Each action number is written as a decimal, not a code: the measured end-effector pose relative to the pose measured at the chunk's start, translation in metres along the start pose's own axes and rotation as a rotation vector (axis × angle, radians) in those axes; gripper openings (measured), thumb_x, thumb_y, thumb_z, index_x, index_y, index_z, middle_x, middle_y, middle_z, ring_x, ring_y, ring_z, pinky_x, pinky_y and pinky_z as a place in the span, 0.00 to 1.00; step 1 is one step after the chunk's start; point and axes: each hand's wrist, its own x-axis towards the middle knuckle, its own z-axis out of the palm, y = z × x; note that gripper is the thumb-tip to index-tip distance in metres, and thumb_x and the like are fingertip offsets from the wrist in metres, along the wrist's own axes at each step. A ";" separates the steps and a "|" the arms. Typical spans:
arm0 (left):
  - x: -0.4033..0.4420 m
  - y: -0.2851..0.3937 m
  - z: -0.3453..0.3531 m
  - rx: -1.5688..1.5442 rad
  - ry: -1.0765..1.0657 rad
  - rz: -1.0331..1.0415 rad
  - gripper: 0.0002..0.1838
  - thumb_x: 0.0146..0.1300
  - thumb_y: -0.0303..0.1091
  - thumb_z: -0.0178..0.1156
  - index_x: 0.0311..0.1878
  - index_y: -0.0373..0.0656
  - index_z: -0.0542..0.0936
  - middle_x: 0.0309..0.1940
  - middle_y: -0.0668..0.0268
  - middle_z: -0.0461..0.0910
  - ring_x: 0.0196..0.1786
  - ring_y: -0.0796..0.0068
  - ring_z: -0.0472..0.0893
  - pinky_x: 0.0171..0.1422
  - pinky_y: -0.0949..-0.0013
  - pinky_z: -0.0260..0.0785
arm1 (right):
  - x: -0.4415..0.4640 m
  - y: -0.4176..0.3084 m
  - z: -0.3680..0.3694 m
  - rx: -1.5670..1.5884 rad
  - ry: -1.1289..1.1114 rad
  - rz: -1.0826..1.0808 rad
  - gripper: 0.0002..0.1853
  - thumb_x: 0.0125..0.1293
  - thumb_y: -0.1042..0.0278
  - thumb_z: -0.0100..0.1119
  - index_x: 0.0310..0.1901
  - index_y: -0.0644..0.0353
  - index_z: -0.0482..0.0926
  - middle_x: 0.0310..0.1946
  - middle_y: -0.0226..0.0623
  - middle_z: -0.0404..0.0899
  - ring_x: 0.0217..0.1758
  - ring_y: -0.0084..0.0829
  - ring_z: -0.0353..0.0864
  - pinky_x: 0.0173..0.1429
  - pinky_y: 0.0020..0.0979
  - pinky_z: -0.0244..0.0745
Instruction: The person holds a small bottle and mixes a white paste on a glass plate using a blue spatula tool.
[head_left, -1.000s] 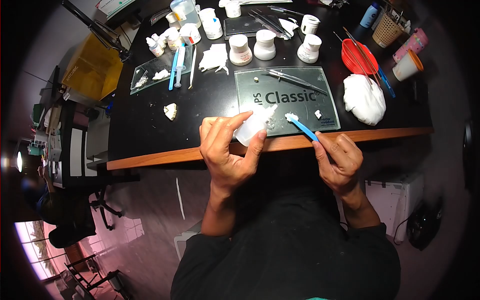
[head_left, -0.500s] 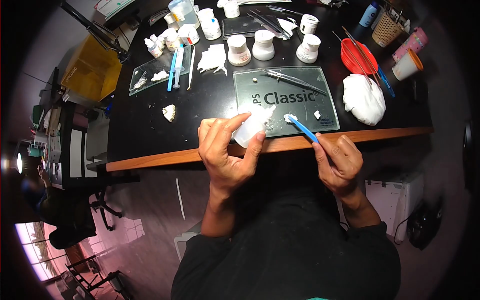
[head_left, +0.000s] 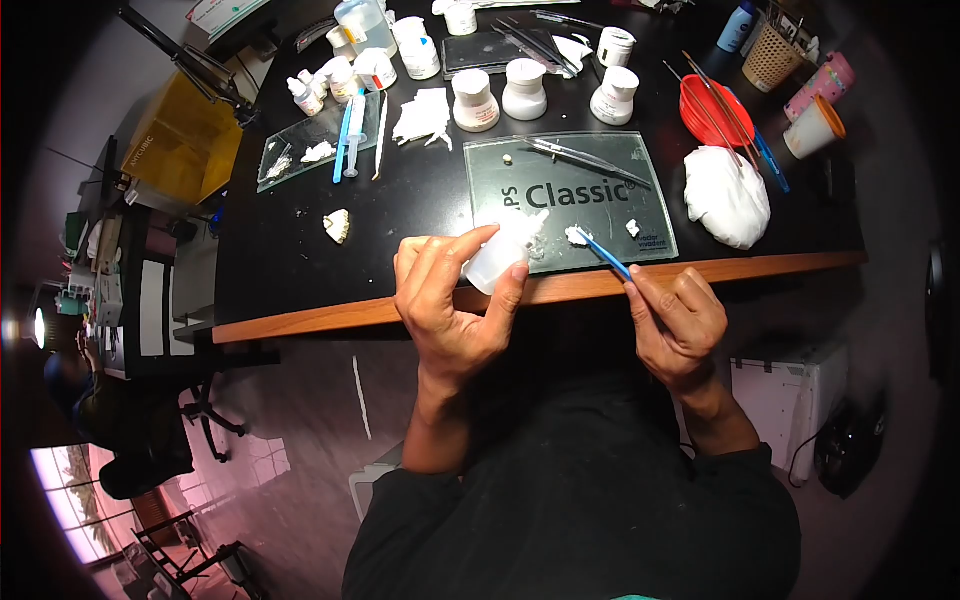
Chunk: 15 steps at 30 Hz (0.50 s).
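Note:
My left hand (head_left: 455, 300) holds a small translucent bottle (head_left: 492, 262) between thumb and fingers, tilted over the near left edge of a glass slab (head_left: 570, 215) marked "Classic". In my right hand (head_left: 680, 320) is a thin blue spatula (head_left: 608, 257), its tip at a small white heap (head_left: 577, 236) on the slab. A smaller white lump (head_left: 633, 229) lies to the right of that heap. Metal tweezers (head_left: 590, 162) rest across the slab's upper part, near a tiny pale piece (head_left: 507, 160).
Behind the slab stand white jars (head_left: 525, 92). At right are a white cloth bundle (head_left: 727, 198) and a red bowl (head_left: 712, 112). A second glass plate (head_left: 290, 150) with a syringe lies at left, near a dental model piece (head_left: 338, 226). Another person (head_left: 120, 410) sits far left.
The blue spatula has turned slightly in my right hand, its tip still at the white heap. My left hand and the bottle have hardly moved; the view has shifted a little.

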 end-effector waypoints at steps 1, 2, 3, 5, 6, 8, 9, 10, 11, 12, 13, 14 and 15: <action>0.000 0.000 -0.001 0.004 -0.004 -0.003 0.21 0.59 0.34 0.84 0.54 0.40 0.92 0.39 0.63 0.89 0.43 0.62 0.79 0.53 0.61 0.71 | 0.000 -0.001 -0.001 0.006 0.009 -0.002 0.15 0.63 0.81 0.83 0.52 0.64 0.95 0.23 0.31 0.67 0.24 0.32 0.67 0.30 0.37 0.63; 0.000 0.001 -0.001 0.008 -0.008 -0.006 0.21 0.59 0.34 0.84 0.54 0.40 0.92 0.39 0.63 0.89 0.44 0.62 0.79 0.54 0.61 0.71 | 0.000 -0.001 -0.001 0.012 0.017 -0.003 0.16 0.63 0.81 0.83 0.52 0.64 0.95 0.24 0.31 0.68 0.24 0.31 0.67 0.30 0.37 0.63; 0.000 0.001 -0.001 0.006 -0.005 -0.006 0.21 0.59 0.34 0.84 0.54 0.40 0.92 0.39 0.63 0.89 0.44 0.62 0.79 0.53 0.61 0.71 | 0.000 -0.002 -0.001 0.016 0.008 -0.007 0.16 0.62 0.82 0.83 0.53 0.64 0.95 0.24 0.30 0.68 0.24 0.31 0.67 0.30 0.37 0.63; 0.000 0.001 0.000 0.001 -0.001 -0.005 0.21 0.59 0.34 0.84 0.54 0.40 0.92 0.39 0.63 0.89 0.44 0.62 0.79 0.53 0.61 0.70 | -0.001 -0.002 0.000 0.020 -0.010 -0.013 0.17 0.62 0.82 0.83 0.53 0.63 0.95 0.24 0.30 0.68 0.25 0.31 0.67 0.30 0.36 0.62; 0.000 0.000 0.001 0.001 0.000 0.000 0.21 0.58 0.34 0.84 0.54 0.40 0.92 0.39 0.63 0.89 0.44 0.62 0.79 0.53 0.61 0.70 | -0.002 -0.002 0.001 0.026 -0.015 -0.016 0.17 0.62 0.82 0.83 0.53 0.63 0.95 0.24 0.30 0.68 0.25 0.31 0.67 0.30 0.36 0.63; -0.001 -0.001 0.001 0.004 0.004 0.007 0.21 0.58 0.34 0.84 0.54 0.40 0.92 0.39 0.63 0.89 0.44 0.62 0.79 0.53 0.61 0.70 | -0.003 -0.001 0.003 0.040 -0.027 -0.024 0.17 0.62 0.82 0.83 0.53 0.63 0.95 0.24 0.30 0.68 0.25 0.31 0.67 0.30 0.36 0.63; -0.001 -0.001 0.000 0.005 0.000 0.003 0.21 0.58 0.34 0.84 0.54 0.40 0.92 0.39 0.63 0.89 0.43 0.62 0.79 0.53 0.61 0.70 | -0.002 -0.001 0.003 0.032 -0.020 -0.016 0.17 0.62 0.82 0.83 0.53 0.63 0.95 0.24 0.30 0.67 0.25 0.31 0.67 0.30 0.36 0.63; -0.001 0.000 0.000 0.006 -0.003 0.000 0.21 0.58 0.34 0.84 0.54 0.40 0.92 0.39 0.63 0.89 0.43 0.62 0.79 0.53 0.61 0.70 | -0.001 -0.002 0.002 0.023 -0.014 -0.008 0.17 0.62 0.82 0.83 0.53 0.64 0.95 0.24 0.30 0.67 0.25 0.31 0.67 0.30 0.36 0.63; -0.001 0.000 0.000 0.007 -0.007 -0.004 0.21 0.58 0.34 0.84 0.54 0.40 0.92 0.39 0.63 0.89 0.43 0.62 0.79 0.53 0.61 0.70 | 0.000 -0.002 0.002 0.014 -0.008 0.000 0.17 0.62 0.83 0.83 0.53 0.64 0.95 0.24 0.31 0.67 0.25 0.31 0.67 0.30 0.36 0.63; -0.001 0.000 0.000 0.005 -0.003 -0.003 0.21 0.58 0.34 0.84 0.54 0.40 0.92 0.39 0.63 0.88 0.43 0.62 0.79 0.53 0.61 0.70 | 0.000 -0.002 0.002 0.012 -0.006 0.003 0.17 0.62 0.83 0.83 0.53 0.64 0.95 0.24 0.31 0.67 0.25 0.31 0.67 0.30 0.36 0.63; -0.001 0.000 0.000 0.002 0.001 -0.001 0.21 0.58 0.34 0.84 0.54 0.40 0.92 0.39 0.63 0.88 0.43 0.62 0.79 0.53 0.61 0.70 | 0.000 -0.001 0.002 0.009 -0.004 0.005 0.17 0.62 0.83 0.83 0.53 0.64 0.95 0.24 0.31 0.67 0.25 0.31 0.67 0.30 0.36 0.63; -0.001 -0.001 0.001 -0.001 0.005 0.001 0.21 0.58 0.34 0.84 0.54 0.40 0.92 0.39 0.63 0.88 0.43 0.62 0.78 0.53 0.61 0.70 | 0.000 -0.001 0.002 0.006 -0.002 0.008 0.17 0.62 0.83 0.83 0.52 0.64 0.95 0.24 0.31 0.67 0.24 0.31 0.67 0.30 0.37 0.63; 0.000 0.000 0.001 -0.001 0.004 0.001 0.21 0.58 0.34 0.84 0.54 0.40 0.92 0.39 0.63 0.88 0.43 0.62 0.78 0.53 0.61 0.70 | 0.000 0.000 0.002 0.009 0.002 0.004 0.16 0.62 0.83 0.82 0.52 0.64 0.95 0.23 0.31 0.67 0.24 0.31 0.67 0.30 0.37 0.63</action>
